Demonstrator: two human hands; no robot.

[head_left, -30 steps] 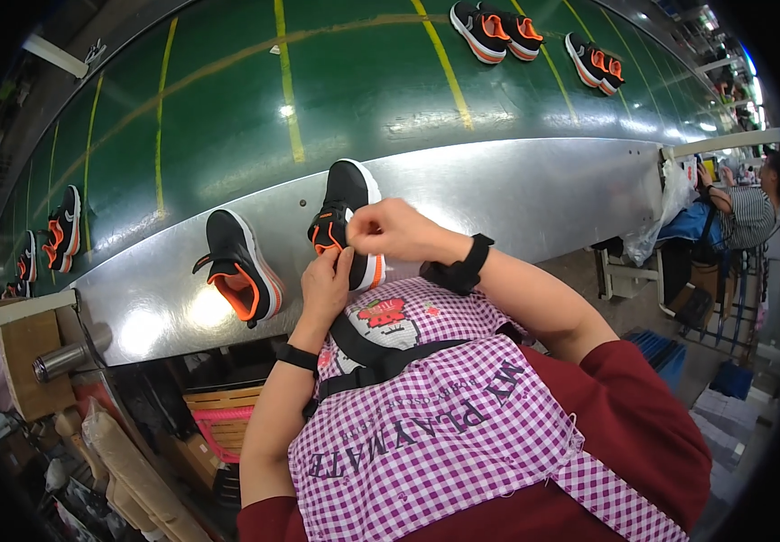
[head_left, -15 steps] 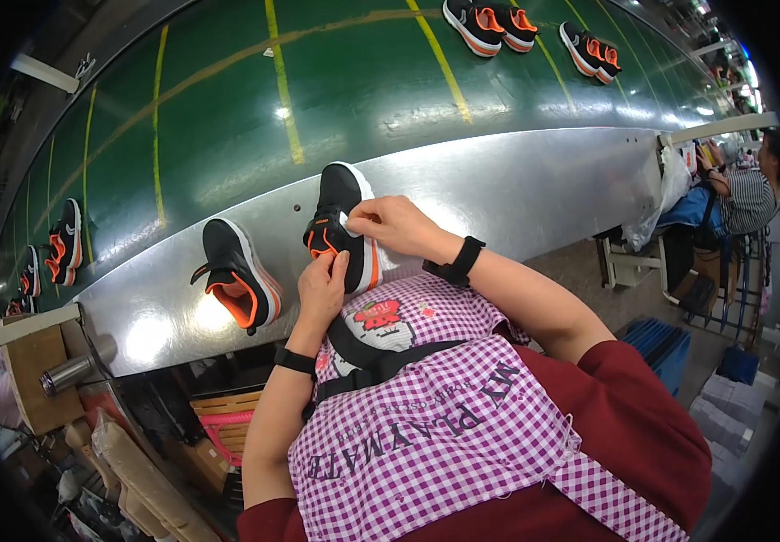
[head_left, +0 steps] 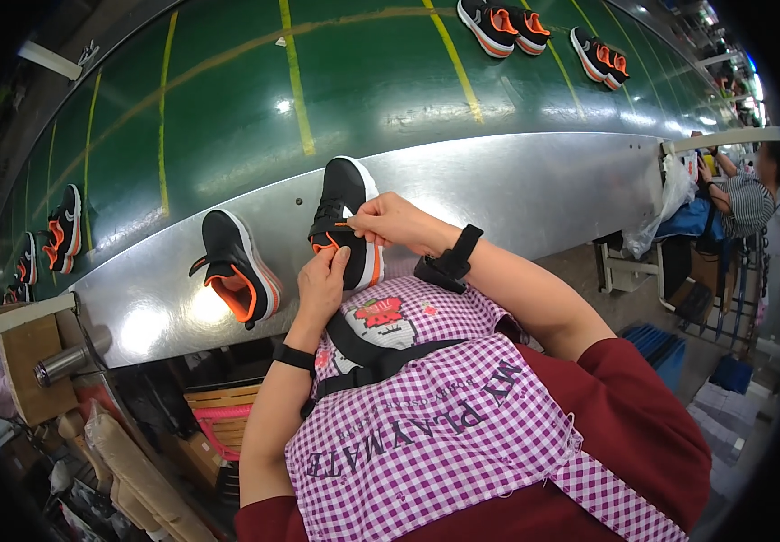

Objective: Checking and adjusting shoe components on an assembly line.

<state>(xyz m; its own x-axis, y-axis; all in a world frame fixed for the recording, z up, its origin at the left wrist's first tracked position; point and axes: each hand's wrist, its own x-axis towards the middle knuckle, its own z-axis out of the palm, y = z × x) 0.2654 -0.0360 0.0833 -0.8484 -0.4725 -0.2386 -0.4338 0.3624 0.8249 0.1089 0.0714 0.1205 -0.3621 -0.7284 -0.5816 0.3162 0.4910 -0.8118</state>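
Note:
A black sneaker [head_left: 345, 185] with a white and orange sole lies on the metal ledge in front of me, toe pointing away. My left hand [head_left: 321, 287] grips its orange-lined opening, thumb at the collar. My right hand [head_left: 396, 222] pinches the end of the sneaker's black strap [head_left: 339, 225], which has an orange mark, across the instep. A bit of white shows beside the fingertips. To the left, a matching sneaker [head_left: 228, 239] stands untouched on the ledge, its strap sticking out to one side. My palms and the near sole are partly hidden.
Beyond the metal ledge [head_left: 516, 181] runs a green conveyor belt [head_left: 227, 108] with yellow lines. Pairs of similar sneakers [head_left: 489, 27] ride on it at far right and at left [head_left: 65, 230]. A person in a striped top [head_left: 749, 200] sits at right, near a plastic bag [head_left: 676, 194].
The strap now lies flatter across the instep, with its orange mark showing at my right fingertips. The belt's lines and shoes have shifted slightly right. My left hand keeps its hold.

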